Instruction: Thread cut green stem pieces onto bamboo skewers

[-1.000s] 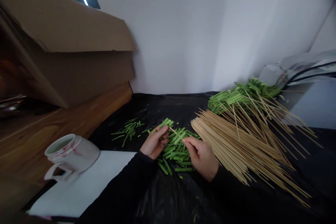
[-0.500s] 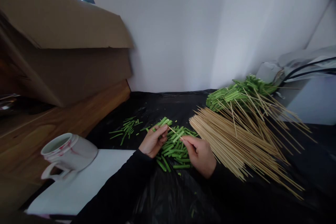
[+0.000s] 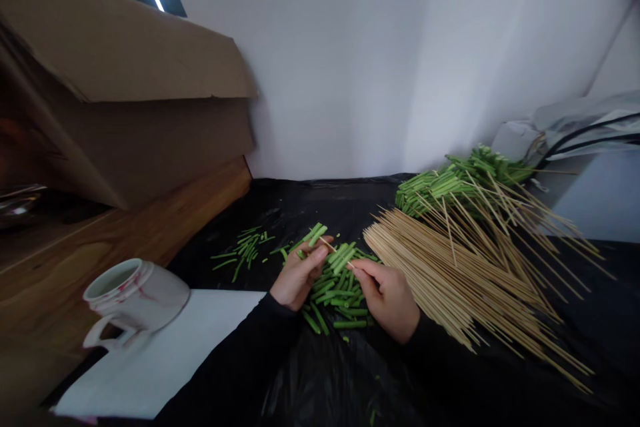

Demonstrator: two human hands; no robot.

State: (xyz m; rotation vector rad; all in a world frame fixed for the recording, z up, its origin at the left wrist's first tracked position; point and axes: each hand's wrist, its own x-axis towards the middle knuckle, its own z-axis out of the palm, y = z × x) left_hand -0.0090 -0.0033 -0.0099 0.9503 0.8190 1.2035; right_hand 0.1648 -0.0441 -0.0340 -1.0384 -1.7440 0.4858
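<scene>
My left hand is closed on a few cut green stalks, which stick up past its fingers. From its fingertips a thin bamboo skewer slants down to my right hand, whose thumb and forefinger pinch the skewer's near end. Between the hands, a row of short green stalk pieces appears threaded side by side on the skewer. Beneath both hands lies a loose pile of cut green stalks, partly hidden by the fingers.
Bare bamboo skewers lie spread at right, with a stack of skewered green stalks behind. Thinner stalk pieces lie left on the black plastic sheet. A stained white mug stands near a cardboard box.
Both hands keep their hold on the skewer and stalks, with only slight shifts of the fingers. The whole view has moved a little, so things sit slightly lower and further right.
</scene>
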